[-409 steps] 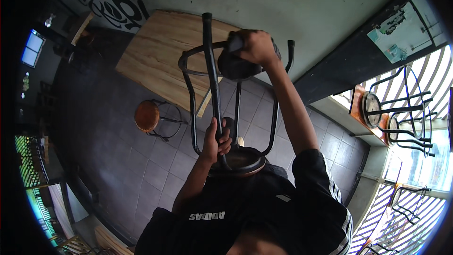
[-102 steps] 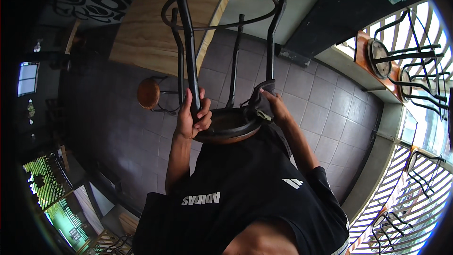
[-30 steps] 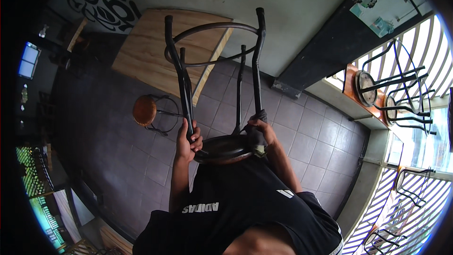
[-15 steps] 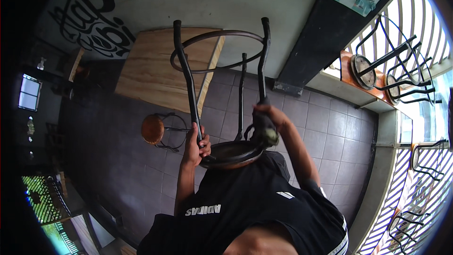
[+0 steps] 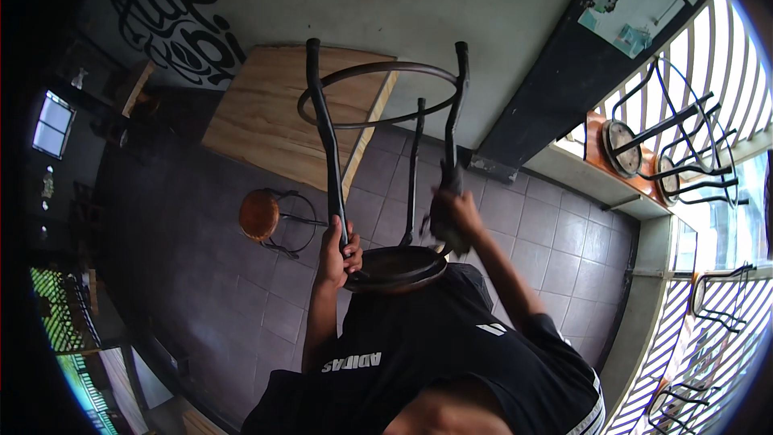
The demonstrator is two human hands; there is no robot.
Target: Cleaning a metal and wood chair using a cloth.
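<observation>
Holding the upside-down black metal stool with a round seat (image 5: 394,262) against the chest, the left hand (image 5: 336,246) and right hand (image 5: 452,213) keep fingers wrapped tight on its hard, stiff, probably heavy legs.

An upturned black metal stool (image 5: 386,193) rests seat-down against the person's chest, the left hand (image 5: 336,248) gripping one leg and the right hand (image 5: 452,213) another, above a wooden table (image 5: 274,117).
</observation>
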